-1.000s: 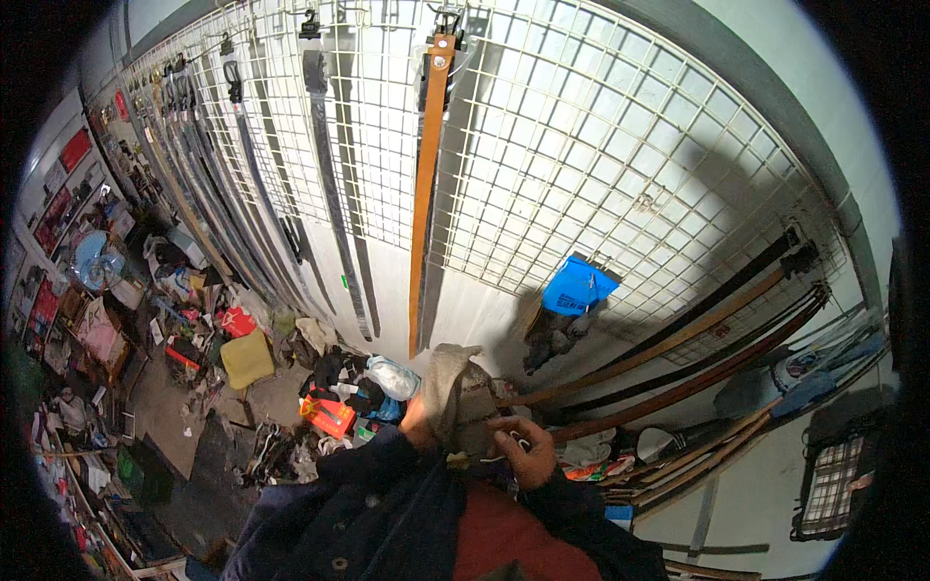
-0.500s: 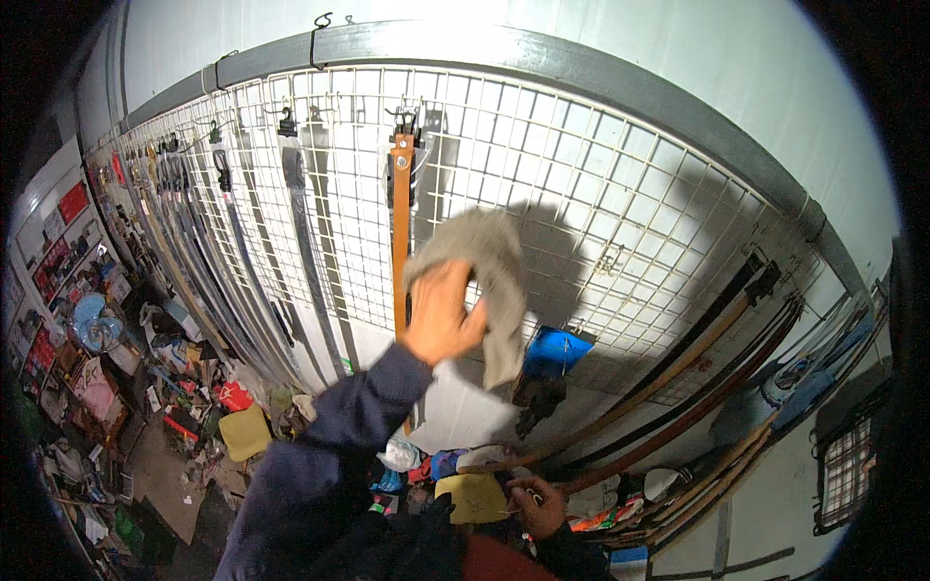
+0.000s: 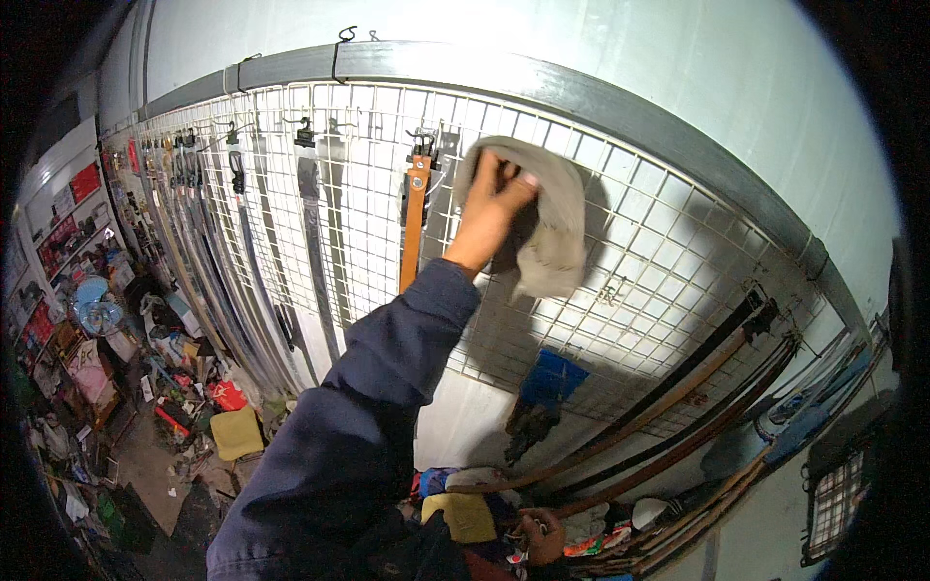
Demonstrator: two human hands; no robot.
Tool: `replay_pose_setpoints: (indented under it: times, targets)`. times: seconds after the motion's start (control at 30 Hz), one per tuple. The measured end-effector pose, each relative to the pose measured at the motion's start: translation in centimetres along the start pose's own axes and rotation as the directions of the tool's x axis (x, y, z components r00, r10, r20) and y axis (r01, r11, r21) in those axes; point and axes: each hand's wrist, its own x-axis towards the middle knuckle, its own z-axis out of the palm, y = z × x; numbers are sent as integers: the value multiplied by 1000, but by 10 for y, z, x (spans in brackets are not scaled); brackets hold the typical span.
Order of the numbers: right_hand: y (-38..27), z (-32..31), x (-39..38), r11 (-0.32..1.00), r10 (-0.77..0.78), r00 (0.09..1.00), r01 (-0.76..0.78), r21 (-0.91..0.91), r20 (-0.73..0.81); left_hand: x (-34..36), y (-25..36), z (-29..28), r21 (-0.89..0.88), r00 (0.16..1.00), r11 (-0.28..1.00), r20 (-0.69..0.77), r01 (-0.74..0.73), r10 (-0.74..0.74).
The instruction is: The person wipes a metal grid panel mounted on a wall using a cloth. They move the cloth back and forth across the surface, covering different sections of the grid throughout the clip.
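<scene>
While holding up a grey cloth (image 3: 560,232) in the left hand (image 3: 492,218), with fingers half curled, draped above and right of the knuckles, against a wire rack (image 3: 635,228) behind, near a brown belt (image 3: 415,228) to the left, with right hand (image 3: 544,538) well below, bent, grip unclear.

The grey item (image 3: 559,237) looks matt cloth, the wall grid (image 3: 639,254) smooth metal.

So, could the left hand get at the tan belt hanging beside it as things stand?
Probably yes: nothing visible blocks the way from the left hand to the tan belt, though the greyish cloth that hand holds might hinder grasping.
</scene>
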Motion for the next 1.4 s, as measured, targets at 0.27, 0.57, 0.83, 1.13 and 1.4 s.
replay_pose_setpoints:
  times: [0.27, 0.57, 0.83, 1.13, 1.4]
  targets:
    - [10, 3, -6, 999, -23, 999, 22, 45, 29, -59, -46, -52, 703, 973, 677, 97, -217, 212]
    - [-9, 1, -27, 970, 243, 969, -241, 44, -50, -47, -40, -5, 635, 977, 748, -45, 190, -210]
    - [20, -4, -25, 970, 238, 971, -239, 44, 39, -79, -54, -53, -444, 943, 880, -185, 169, -275]
    - [12, 3, -26, 979, 205, 978, -204, -22, 46, -112, -105, -96, 909, 938, 361, 289, -206, -193]
    - [6, 3, -29, 976, 213, 976, -214, 29, 36, -72, -79, -49, 941, 960, 299, 220, -160, -176]
